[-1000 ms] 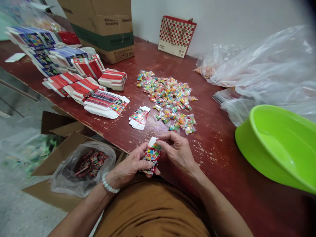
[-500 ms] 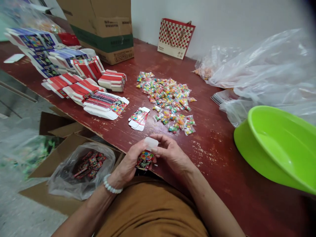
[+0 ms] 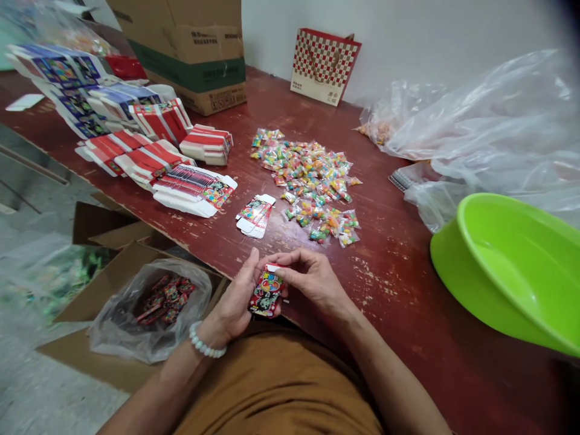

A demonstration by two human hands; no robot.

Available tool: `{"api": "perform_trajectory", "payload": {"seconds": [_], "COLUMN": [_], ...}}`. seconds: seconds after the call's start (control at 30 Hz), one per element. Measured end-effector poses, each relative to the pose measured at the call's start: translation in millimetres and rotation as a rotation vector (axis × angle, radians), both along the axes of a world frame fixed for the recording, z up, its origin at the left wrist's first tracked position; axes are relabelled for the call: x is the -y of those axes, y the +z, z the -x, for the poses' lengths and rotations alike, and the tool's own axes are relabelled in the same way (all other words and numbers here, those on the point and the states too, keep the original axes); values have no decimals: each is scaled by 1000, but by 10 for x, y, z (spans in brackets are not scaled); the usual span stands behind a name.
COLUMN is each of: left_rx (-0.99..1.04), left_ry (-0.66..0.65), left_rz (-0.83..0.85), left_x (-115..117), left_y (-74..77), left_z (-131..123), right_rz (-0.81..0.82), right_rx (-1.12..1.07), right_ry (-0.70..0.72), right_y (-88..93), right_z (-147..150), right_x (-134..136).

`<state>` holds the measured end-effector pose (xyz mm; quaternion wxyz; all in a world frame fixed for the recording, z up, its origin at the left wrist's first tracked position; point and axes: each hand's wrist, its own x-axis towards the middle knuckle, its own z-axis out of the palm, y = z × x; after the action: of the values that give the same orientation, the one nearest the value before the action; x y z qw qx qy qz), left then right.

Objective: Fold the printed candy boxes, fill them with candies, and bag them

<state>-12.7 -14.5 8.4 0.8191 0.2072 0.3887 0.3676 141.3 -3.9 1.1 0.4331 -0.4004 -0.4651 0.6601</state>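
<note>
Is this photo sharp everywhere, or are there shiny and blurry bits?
Head view: the printed box is fairly clear, the maroon table has pale glare beside the candy packets; same head view: the clear bag with green contents at far left is blurred, and the top right corner is dark.

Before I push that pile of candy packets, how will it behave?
The pile of candy packets would probably scatter, since the packets lie loose. Each looks light, being small, and its thin, shiny plastic may crumple and slide easily.

Packing workroom, apparently: stacked flat cartons (image 3: pixel 151 162), heaped candy packets (image 3: pixel 312 166).
</note>
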Motion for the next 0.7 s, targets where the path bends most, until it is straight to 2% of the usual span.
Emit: {"api": "perform_trajectory", "payload": {"seconds": [0.17, 0.27, 0.33, 0.47, 0.53, 0.6, 0.7], "left_rx": [-108, -161, -184, -124, -91, -69, -44], "left_ry": [15, 24, 44, 82, 99, 121, 177], "left_rz": [-113, -113, -96, -33, -7, 5, 0], "left_x": [9, 2, -6, -15, -11, -1, 21], "left_y": [-49, -54, -49, -42, -47, -51, -50], "left_z": [-15, 7, 23, 51, 63, 73, 94], "right_rz": [115, 100, -13, -339, -415, -397, -218], "right_rx": [-71, -84, -15, 108, 156, 184, 104], "right_ry": [7, -18, -41, -92, -98, -98, -77], "right_y": [70, 75, 51, -44, -92, -121, -109], "right_z": [66, 75, 70, 72, 89, 116, 160], "right_x": [-60, -55, -24, 85, 137, 171, 180]}}
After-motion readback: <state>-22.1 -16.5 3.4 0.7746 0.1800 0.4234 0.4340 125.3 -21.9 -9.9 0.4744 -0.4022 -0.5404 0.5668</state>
